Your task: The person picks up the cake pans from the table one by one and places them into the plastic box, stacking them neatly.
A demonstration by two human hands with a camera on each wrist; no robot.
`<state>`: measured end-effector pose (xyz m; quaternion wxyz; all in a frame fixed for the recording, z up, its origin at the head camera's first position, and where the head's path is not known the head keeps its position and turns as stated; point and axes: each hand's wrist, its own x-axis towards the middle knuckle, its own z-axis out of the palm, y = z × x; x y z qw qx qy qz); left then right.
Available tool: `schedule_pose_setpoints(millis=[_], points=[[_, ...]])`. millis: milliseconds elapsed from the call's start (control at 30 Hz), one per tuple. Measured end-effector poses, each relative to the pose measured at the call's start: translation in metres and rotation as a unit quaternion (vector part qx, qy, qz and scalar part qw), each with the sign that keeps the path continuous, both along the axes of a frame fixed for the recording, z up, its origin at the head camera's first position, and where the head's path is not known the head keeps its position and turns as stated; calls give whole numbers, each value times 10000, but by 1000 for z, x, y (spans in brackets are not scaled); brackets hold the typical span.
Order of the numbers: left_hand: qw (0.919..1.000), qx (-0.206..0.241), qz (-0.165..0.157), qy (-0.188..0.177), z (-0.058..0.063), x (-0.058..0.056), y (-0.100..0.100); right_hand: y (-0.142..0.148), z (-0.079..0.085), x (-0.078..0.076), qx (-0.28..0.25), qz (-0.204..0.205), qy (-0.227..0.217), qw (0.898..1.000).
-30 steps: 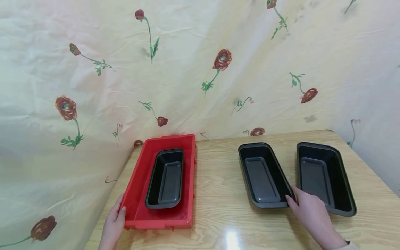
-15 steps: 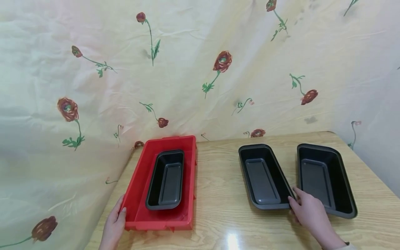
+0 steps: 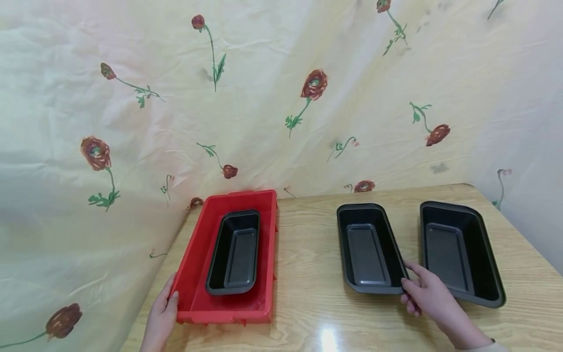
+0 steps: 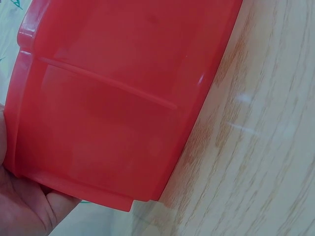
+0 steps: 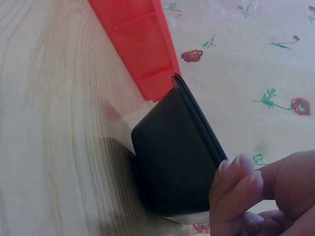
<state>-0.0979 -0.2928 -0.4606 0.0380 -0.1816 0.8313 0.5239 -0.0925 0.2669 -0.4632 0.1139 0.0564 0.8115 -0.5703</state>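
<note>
At the left of the head view stands a red plastic tray [image 3: 224, 317]. My left hand [image 3: 161, 313] grips its near left corner, thumb on the rim; the left wrist view shows the hand [image 4: 24, 204] at the corner of the tray's side wall [image 4: 108, 123]. Inside the tray lies a black loaf pan [image 3: 239, 256]. My right hand [image 3: 430, 296] pinches the near right corner of a second black loaf pan [image 3: 366, 254]. In the right wrist view, fingers [image 5: 236, 189] hold the rim of that pan [image 5: 170, 157], with its shadow beside it on the table.
A third black loaf pan [image 3: 446, 254] rests on the table to the right, just beyond my right hand. The light wooden table [image 3: 303, 254] meets a flowered cloth [image 3: 264, 98] at its back and left edges.
The second loaf pan has turned slightly, its near right corner swinging left with my right hand. The left hand, the tray and the other pans have stayed put.
</note>
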Motion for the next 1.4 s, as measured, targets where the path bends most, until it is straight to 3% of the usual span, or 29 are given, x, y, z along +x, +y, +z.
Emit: schedule_pose_setpoints(millis=[233,433,767,1133,1400], points=[[10000,-35,68,60,0,-2,1,0,3,-2,-637,224,-235,9974],[9999,-73,93,17,0,-1,1,1,3,-2,-810,355,-215,9959],[9999,-35,111,14,1,0,1,-5,3,0,-1211,159,-222,9923],[9999,-17,152,-15,1,-1,2,-10,2,2,-1338,-11,-352,9904],[10000,-20,86,31,1,1,1,-14,6,4,-1302,62,-151,9913]])
